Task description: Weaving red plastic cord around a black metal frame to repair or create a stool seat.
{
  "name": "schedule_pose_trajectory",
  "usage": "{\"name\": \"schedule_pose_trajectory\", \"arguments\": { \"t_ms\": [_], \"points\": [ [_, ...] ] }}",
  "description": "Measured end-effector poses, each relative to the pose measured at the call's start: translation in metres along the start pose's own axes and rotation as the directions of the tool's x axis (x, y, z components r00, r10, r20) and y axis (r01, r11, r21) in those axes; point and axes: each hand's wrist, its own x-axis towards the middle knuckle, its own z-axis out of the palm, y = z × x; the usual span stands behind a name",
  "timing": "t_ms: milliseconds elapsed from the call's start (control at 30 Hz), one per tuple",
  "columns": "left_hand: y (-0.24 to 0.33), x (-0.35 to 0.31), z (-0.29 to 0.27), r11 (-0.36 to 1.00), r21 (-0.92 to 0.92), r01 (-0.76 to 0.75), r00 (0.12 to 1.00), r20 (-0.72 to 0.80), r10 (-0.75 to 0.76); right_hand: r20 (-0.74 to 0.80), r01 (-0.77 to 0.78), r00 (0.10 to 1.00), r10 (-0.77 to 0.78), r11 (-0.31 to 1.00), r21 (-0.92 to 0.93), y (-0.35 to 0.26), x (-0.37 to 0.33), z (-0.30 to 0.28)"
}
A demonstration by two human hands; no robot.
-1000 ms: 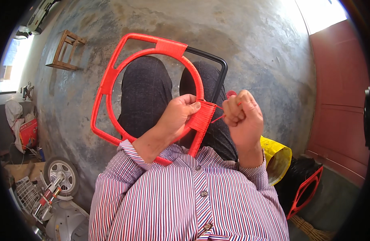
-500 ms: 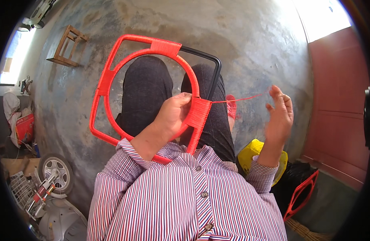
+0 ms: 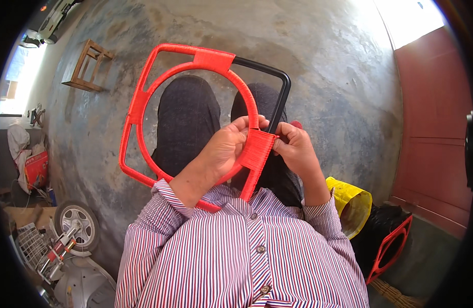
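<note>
A metal frame [image 3: 144, 97], a ring inside a rounded square, stands over my knees. Most of it is wrapped in red cord; its top right corner [image 3: 277, 82] is bare black metal. My left hand [image 3: 223, 151] reaches through the ring and grips it beside a tightly wound red patch [image 3: 257, 151]. My right hand [image 3: 295, 149] is pressed against the right edge of that patch, fingers pinched on the red cord there. A small red object [image 3: 296, 123] shows just above my right hand; I cannot tell what it is.
Bare concrete floor all round. A small wooden stool [image 3: 87, 66] lies at the upper left. A wheel [image 3: 74, 220] and wire basket [image 3: 33, 246] sit lower left. A yellow bag [image 3: 352, 203] and another red-wrapped frame [image 3: 388, 246] lie at the right by a red door [image 3: 431, 128].
My right hand, which had swung out to the right pulling a strand of red cord taut, has come back in against the wound patch. The frame and my left hand hold steady.
</note>
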Motion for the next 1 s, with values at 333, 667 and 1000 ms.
{"name": "schedule_pose_trajectory", "arguments": {
  "t_ms": [333, 667, 1000],
  "points": [
    [0.000, 0.006, -0.008, 0.977, 0.205, 0.066, 0.996, -0.079, -0.050, -0.252, 0.014, 0.966, 0.056, 0.963, 0.269, 0.000, -0.006, 0.013],
    [-0.006, 0.000, 0.007, 0.964, 0.224, -0.147, 0.957, -0.216, 0.196, -0.243, -0.029, 0.968, 0.056, 0.993, 0.114, 0.000, 0.002, 0.015],
    [-0.009, 0.000, -0.004, 0.890, 0.390, -0.234, 0.944, -0.129, 0.305, -0.201, 0.022, 0.979, 0.025, 0.974, 0.227, 0.010, 0.004, 0.012]
  ]
}}
